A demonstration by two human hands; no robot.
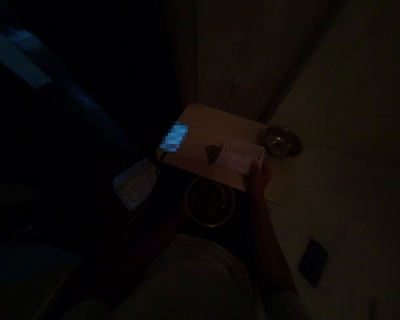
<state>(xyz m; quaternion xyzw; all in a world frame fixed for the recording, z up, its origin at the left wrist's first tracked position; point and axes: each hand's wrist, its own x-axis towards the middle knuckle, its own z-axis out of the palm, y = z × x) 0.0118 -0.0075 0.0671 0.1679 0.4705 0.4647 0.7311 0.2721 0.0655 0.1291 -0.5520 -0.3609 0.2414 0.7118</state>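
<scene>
The room is very dark. My right hand (pixel 260 175) reaches over a small wooden table (pixel 200 133) and grips the near corner of a white slotted card (pixel 242 155) that lies on the tabletop. A small dark pile (pixel 212 153) lies just left of the card. My left hand stays lost in the darkness. A metal bowl (pixel 209 202) sits below the table's near edge, close to my right forearm.
A lit phone screen (pixel 174 137) glows at the table's left end. A second metal bowl (pixel 282 141) sits to the right of the table. A dark phone (pixel 312 262) lies at lower right, a white box (pixel 135 183) at left.
</scene>
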